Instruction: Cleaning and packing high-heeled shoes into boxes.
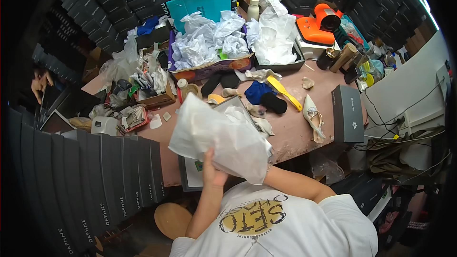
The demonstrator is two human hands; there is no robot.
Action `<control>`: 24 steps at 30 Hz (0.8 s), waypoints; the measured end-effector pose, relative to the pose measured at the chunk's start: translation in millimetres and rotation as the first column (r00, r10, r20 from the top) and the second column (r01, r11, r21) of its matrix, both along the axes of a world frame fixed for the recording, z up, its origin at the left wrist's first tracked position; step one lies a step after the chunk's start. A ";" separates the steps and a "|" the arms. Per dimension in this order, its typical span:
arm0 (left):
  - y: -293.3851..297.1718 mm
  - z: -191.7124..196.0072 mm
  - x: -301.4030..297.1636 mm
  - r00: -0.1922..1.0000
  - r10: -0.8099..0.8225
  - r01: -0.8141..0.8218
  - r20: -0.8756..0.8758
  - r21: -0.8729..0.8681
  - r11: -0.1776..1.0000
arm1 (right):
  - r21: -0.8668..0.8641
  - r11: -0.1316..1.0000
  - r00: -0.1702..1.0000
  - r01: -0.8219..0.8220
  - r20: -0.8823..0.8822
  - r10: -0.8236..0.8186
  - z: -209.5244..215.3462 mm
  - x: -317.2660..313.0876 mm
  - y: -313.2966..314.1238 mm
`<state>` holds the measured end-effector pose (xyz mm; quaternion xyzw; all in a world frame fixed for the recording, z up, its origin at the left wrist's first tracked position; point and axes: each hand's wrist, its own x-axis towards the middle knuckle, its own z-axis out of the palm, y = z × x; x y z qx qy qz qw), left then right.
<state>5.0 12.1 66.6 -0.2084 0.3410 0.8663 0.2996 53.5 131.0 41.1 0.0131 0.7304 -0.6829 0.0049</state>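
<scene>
Here the left hand [213, 169] pinches the lower edge of a big sheet of white tissue paper [219, 138], thumb in front and fingers curled behind it, holding it up in front of the chest above the near edge of the table [290, 138]. The right hand is hidden behind the sheet; whether it grips the paper cannot be told, only its forearm [295, 183] shows, bent in from the right. The paper looks very light, thin and limp; it creases readily and would likely tear if pulled hard, so a soft grip at an edge or corner suits it best. The left forearm rises nearly upright from the lower edge, elbow tucked in. Beyond the sheet lie a pale pointed shoe [314, 116], a yellow shoehorn [284, 93], a grey shoebox [347, 113] and a box of crumpled paper [209, 43]. Grey boxes [95, 181] stand stacked to the left.
</scene>
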 end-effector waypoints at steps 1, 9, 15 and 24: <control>-9.8 6.0 -14.2 0.994 0.088 -0.091 0.069 0.036 0.995 | 0.066 0.997 0.999 -0.043 0.011 0.043 1.1 6.4 2.3; 21.4 6.4 58.5 0.800 -0.539 0.298 -0.264 -0.606 0.738 | -0.690 0.625 0.925 0.365 0.345 -0.159 18.9 62.3 50.4; 67.0 -35.2 -39.9 0.267 -0.936 0.178 -0.228 -0.943 0.280 | -0.483 0.476 0.675 0.735 0.462 -0.575 22.9 121.0 118.0; -12.0 -2.3 -132.4 0.478 -0.145 -0.618 -0.867 -0.448 0.646 | -0.134 0.910 0.895 0.391 0.287 -0.342 -4.9 45.4 107.0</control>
